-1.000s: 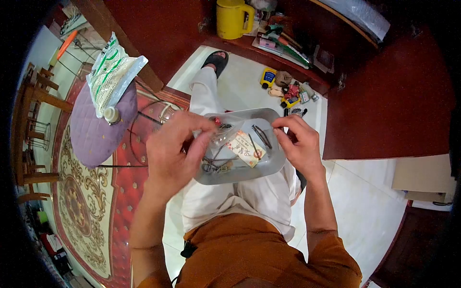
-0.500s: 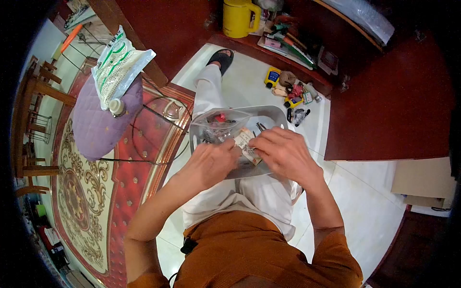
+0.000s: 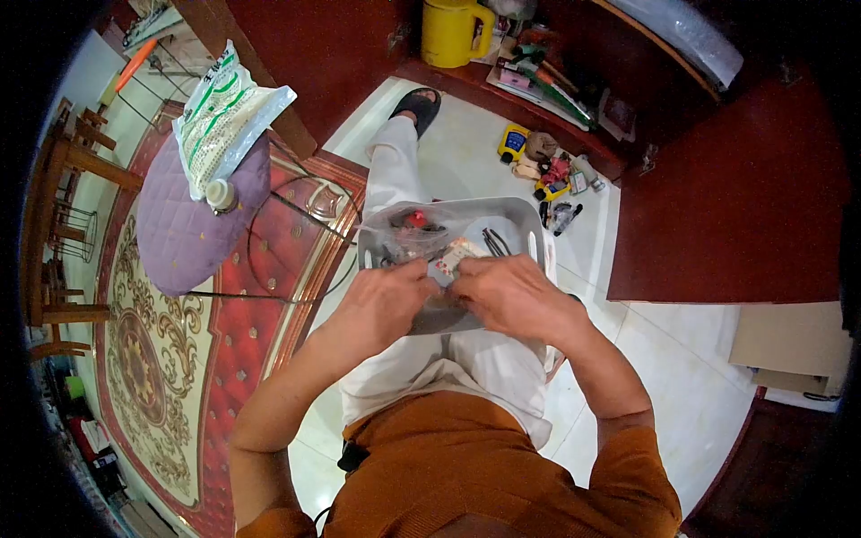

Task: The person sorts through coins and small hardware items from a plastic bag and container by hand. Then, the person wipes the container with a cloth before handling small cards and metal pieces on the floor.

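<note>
Indoors, 2 hands [image 3: 386, 300] crowd a bin [image 3: 517, 209] above pale tiles [image 3: 668, 381].

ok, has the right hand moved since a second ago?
Yes: against the yellow jug, the right hand has shifted left and toward the body, inward from the gray bin's right rim.

One left hand [image 3: 381, 300], one right hand [image 3: 511, 294], one grey bin [image 3: 514, 213], one clear bag [image 3: 429, 221], one printed card [image 3: 455, 256], two yellow containers [image 3: 513, 143], one yellow jug [image 3: 448, 34], one green-printed pouch [image 3: 220, 117] and one purple seat [image 3: 184, 238] are visible.
</note>
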{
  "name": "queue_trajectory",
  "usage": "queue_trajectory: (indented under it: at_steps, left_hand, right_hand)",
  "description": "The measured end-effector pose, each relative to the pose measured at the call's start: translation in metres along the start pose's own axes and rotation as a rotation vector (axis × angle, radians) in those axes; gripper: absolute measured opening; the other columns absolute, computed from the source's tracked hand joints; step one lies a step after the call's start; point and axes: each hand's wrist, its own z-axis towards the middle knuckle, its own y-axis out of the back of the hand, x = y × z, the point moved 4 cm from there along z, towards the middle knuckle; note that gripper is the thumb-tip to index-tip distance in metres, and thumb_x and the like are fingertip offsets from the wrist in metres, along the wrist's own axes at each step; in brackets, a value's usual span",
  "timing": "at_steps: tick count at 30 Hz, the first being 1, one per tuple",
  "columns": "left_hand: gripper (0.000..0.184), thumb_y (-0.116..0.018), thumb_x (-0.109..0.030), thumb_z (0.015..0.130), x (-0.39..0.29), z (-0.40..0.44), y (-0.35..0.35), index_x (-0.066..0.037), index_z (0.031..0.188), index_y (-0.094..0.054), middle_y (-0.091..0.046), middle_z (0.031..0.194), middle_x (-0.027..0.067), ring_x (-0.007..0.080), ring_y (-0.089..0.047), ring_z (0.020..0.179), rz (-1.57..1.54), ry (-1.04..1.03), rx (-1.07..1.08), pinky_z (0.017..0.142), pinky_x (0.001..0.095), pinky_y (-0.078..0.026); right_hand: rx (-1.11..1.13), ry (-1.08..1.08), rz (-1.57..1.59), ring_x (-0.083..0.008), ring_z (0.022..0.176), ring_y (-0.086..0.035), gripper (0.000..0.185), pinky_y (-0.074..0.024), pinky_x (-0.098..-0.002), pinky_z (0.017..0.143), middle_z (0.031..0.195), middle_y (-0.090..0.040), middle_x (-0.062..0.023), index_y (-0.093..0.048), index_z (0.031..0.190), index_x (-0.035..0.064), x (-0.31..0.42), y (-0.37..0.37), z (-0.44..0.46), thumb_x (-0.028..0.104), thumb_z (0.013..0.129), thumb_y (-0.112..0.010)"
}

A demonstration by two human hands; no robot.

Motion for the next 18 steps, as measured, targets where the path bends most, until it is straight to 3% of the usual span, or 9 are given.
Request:
queue_trajectory:
  at_steps: [2,8,12,18]
  left_hand:
    - [0.009,-0.060,-0.004,0.076,0.000,0.006,-0.007,-0.004,0.084,-0.065,-0.060,0.091,0.0155,0.0344,-0.066,0.078,0.043,-0.034,0.058,0.065,0.0422,-0.054]
    - [0.010,-0.061,-0.006,0.075,0.004,0.017,-0.025,-0.004,0.084,-0.066,-0.063,0.091,0.0123,0.0301,-0.068,0.078,0.180,-0.112,0.051,0.061,0.0408,-0.054]
    - [0.008,-0.062,-0.006,0.074,0.002,0.013,-0.028,-0.002,0.081,-0.064,-0.063,0.088,0.0114,0.0289,-0.068,0.075,0.200,-0.163,-0.121,0.058,0.0389,-0.054]
    - [0.009,-0.063,-0.008,0.074,0.007,0.016,-0.027,-0.004,0.082,-0.065,-0.063,0.083,0.0098,0.0273,-0.068,0.072,0.078,-0.095,-0.139,0.056,0.0373,-0.053]
  right_hand:
    - [0.103,-0.032,-0.023,-0.0376,0.082,-0.063,0.012,-0.0492,-0.0467,0.069,0.086,-0.062,-0.0168,-0.066,0.081,-0.0010,0.003,-0.009,0.004,0.003,0.070,-0.062]
    - [0.081,0.108,-0.133,-0.0391,0.075,-0.064,0.008,-0.0492,-0.0477,0.063,0.086,-0.063,-0.0185,-0.062,0.072,-0.0027,-0.004,-0.013,0.015,0.005,0.070,-0.062]
    - [0.011,0.107,-0.178,-0.0387,0.074,-0.064,0.010,-0.0490,-0.0473,0.061,0.085,-0.062,-0.0188,-0.062,0.072,-0.0021,-0.006,-0.014,0.012,0.007,0.070,-0.064]
    - [0.004,0.070,-0.193,-0.0386,0.074,-0.064,0.017,-0.0497,-0.0469,0.063,0.086,-0.062,-0.0196,-0.060,0.079,-0.0027,-0.009,-0.011,0.012,0.012,0.072,-0.066]
